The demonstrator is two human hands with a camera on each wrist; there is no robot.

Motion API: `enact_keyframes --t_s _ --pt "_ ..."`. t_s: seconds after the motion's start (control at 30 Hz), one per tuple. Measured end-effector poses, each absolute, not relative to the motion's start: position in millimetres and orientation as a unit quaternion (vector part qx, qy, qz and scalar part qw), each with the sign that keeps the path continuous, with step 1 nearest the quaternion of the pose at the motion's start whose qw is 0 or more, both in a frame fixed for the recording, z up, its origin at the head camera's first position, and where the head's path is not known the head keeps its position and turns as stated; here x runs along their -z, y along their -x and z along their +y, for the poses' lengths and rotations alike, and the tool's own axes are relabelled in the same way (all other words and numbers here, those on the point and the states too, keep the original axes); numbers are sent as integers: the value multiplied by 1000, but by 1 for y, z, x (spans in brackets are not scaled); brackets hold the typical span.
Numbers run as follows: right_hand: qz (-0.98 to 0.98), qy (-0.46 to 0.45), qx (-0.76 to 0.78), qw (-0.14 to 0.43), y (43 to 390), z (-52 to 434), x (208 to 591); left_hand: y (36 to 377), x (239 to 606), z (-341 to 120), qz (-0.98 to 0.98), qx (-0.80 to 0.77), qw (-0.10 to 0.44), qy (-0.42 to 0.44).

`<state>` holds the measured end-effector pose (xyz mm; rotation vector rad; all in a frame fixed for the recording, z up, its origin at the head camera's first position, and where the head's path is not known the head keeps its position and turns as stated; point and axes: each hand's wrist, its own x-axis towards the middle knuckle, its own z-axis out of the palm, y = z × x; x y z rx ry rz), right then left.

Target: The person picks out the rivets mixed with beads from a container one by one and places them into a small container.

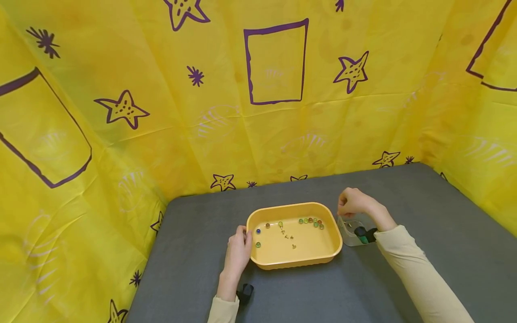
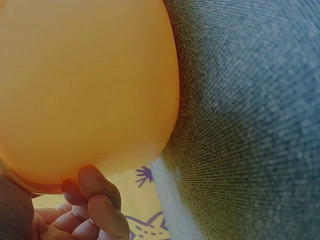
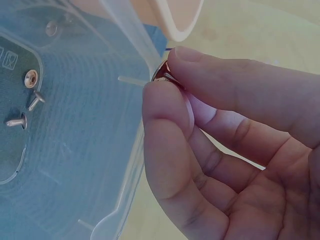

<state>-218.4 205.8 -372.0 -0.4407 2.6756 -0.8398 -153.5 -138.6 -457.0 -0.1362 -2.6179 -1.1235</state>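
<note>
My left hand grips the left end of a yellow plastic basin, its fingers curled against the outer wall in the left wrist view. Inside the basin lie several glass marbles, mostly grouped at the back right, and several small brass-coloured rivets around the middle. My right hand is over the rim of a clear plastic container to the basin's right. Thumb and index finger pinch a small shiny metal rivet, partly hidden by the fingertips. More loose rivets lie in the container.
Both containers stand on a grey cloth-covered table. Yellow fabric with purple drawings hangs behind and at the sides. A black wrist device overlaps the clear container in the head view; another sits at my left wrist.
</note>
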Motion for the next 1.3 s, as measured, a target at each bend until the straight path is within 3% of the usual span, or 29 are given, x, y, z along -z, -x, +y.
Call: enact_keyframes --t_s 0.2,0.37,0.63,1.3 --pt "934 152 289 146 217 210 374 153 457 -139 -900 406 149 56" --pt "934 150 288 146 215 213 375 151 458 -140 -889 404 195 89" --pt "934 142 293 144 214 217 376 154 457 -139 -909 392 136 43" --pt "933 128 296 161 212 221 376 155 457 -138 -906 398 134 45"
